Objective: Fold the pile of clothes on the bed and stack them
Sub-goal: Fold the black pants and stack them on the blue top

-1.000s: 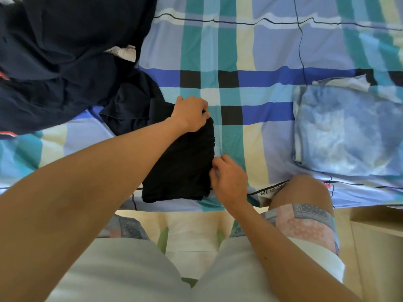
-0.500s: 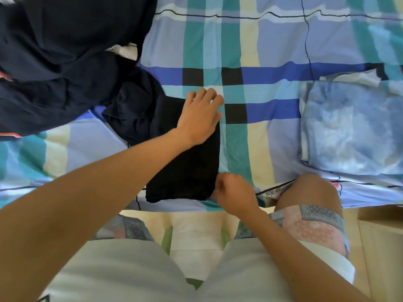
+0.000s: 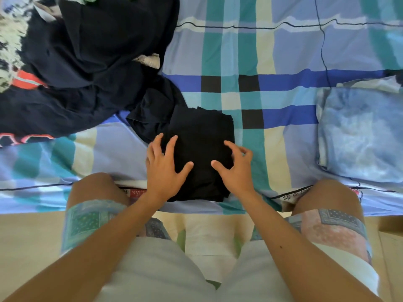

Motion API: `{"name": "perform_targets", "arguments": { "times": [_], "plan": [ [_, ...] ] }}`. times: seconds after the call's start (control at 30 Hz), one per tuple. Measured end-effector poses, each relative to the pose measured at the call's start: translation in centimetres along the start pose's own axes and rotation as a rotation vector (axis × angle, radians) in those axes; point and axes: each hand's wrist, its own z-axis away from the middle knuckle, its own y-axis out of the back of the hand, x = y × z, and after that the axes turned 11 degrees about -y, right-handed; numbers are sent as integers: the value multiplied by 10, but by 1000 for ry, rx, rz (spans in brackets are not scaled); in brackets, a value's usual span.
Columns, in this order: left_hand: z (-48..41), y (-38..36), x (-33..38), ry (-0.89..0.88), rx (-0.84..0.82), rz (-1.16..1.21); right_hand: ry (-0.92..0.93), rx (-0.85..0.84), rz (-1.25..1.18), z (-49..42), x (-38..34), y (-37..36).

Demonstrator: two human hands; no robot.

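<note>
With left hand [image 3: 164,171] flat and right hand [image 3: 236,171] spread, loosely curled, on the folded black garment [image 3: 202,136] at the bed's [image 3: 272,149] near edge, press creases outward evenly, then square corners.

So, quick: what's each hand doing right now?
Left hand: open, fingers spread on the folded black garment.
Right hand: open, fingers loosely bent, touching the same garment, gripping nothing.

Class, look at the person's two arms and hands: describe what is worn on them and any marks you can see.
Both arms are bare, with no sleeves in view. The left hand and right hand wear no gloves, rings or watch. The right forearm has one small dark spot.
</note>
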Motion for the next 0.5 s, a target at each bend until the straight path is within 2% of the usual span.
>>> {"name": "perform_targets", "arguments": {
  "times": [0.07,0.13,0.17,0.27,0.4,0.5],
  "plan": [
    [-1,2,7,324,94,340,-43,6,-56,0,-3,0],
    [-8,4,11,616,39,637,-106,-6,-134,0,-3,0],
    [-13,4,11,697,-8,726,-149,-43,-206,0,-4,1],
    [-25,13,6,814,-128,952,-227,-193,-357,-4,-11,6],
    [-32,42,4,901,-456,1137,-113,-264,-302,-5,-21,15],
    [-33,51,12,891,-512,1204,-48,-322,-311,-2,-29,30]
  ]
}}
